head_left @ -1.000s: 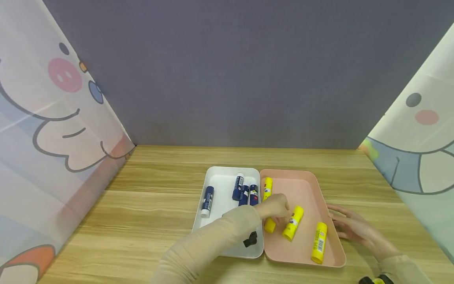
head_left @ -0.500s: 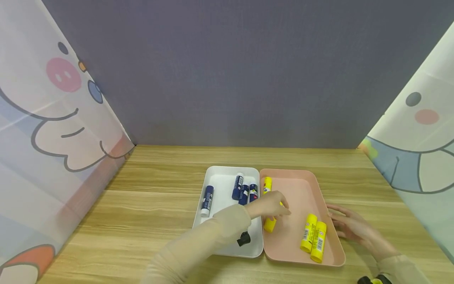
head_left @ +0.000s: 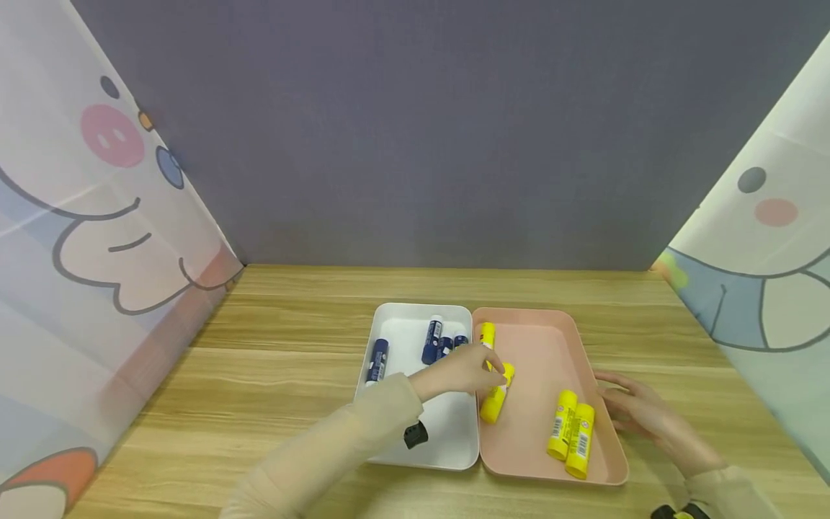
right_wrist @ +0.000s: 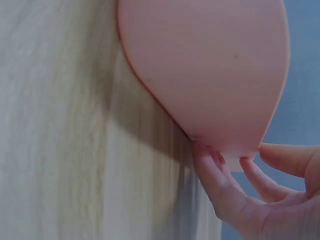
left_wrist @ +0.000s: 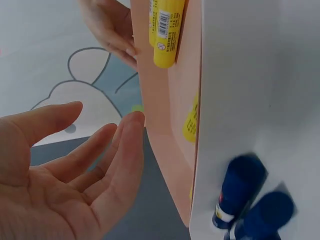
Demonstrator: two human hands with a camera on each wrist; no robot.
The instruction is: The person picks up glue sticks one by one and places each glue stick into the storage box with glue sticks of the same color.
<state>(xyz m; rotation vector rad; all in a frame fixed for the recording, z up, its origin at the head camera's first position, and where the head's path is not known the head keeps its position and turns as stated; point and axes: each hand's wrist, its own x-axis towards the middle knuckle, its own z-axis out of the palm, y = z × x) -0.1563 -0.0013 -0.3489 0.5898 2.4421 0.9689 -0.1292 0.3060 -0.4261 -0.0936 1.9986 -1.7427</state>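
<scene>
My left hand (head_left: 462, 373) is over the seam between a white tray (head_left: 447, 455) and a pink tray (head_left: 538, 461). In the left wrist view its fingers are apart and hold nothing. Below its fingertips in the head view lies a tilted yellow glue stick (head_left: 496, 404), partly covered. Another yellow glue stick (head_left: 488, 335) lies along the pink tray's left wall. Two more, a yellow glue stick (head_left: 562, 424) and its neighbour (head_left: 580, 441), lie side by side at the right. My right hand (head_left: 638, 412) touches the pink tray's outer right wall with its fingertips.
Several dark blue glue sticks are in the white tray: one blue glue stick (head_left: 377, 360) at the left wall, others such as this blue glue stick (head_left: 432, 340) near the back right. A grey panel (head_left: 447, 144) stands behind the wooden table (head_left: 292, 375), with printed cloths at both sides.
A yellow glue stick has moved right to lie beside the rightmost one. My left hand has drawn back to the left, uncovering more of the tilted stick. The right hand stays at the tray.
</scene>
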